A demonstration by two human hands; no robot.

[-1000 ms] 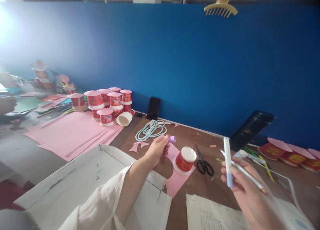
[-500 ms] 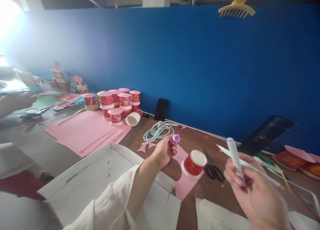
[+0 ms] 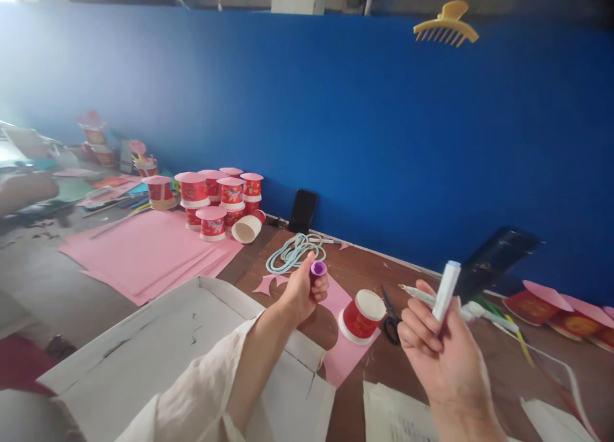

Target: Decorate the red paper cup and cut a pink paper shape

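My left hand (image 3: 301, 293) is closed on a purple marker cap (image 3: 317, 270), its hollow end facing me. In my right hand (image 3: 444, 352), raised over the table, a white marker (image 3: 446, 292) stands upright with its pale blue end on top. A second slim white pen (image 3: 416, 293) pokes out behind those fingers; whether they hold it I cannot tell. Between the hands, a red paper cup (image 3: 362, 317) rests upside down on a cut pink sheet (image 3: 341, 359). Black scissors (image 3: 391, 323) lie partly hidden behind my right hand.
Several red cups with pink paper tops (image 3: 212, 222) stand beside stacked pink paper (image 3: 144, 253). A coiled pale cable (image 3: 288, 253) and a phone (image 3: 303, 210) lie near the blue partition (image 3: 336, 109). A white box lid (image 3: 158, 365) fills the front left. Another person's hand (image 3: 29, 191) shows far left.
My right hand has shifted left and turned, so the marker now leans to the right. My left hand has turned the purple cap's hollow end more toward me. The view has swung slightly right.
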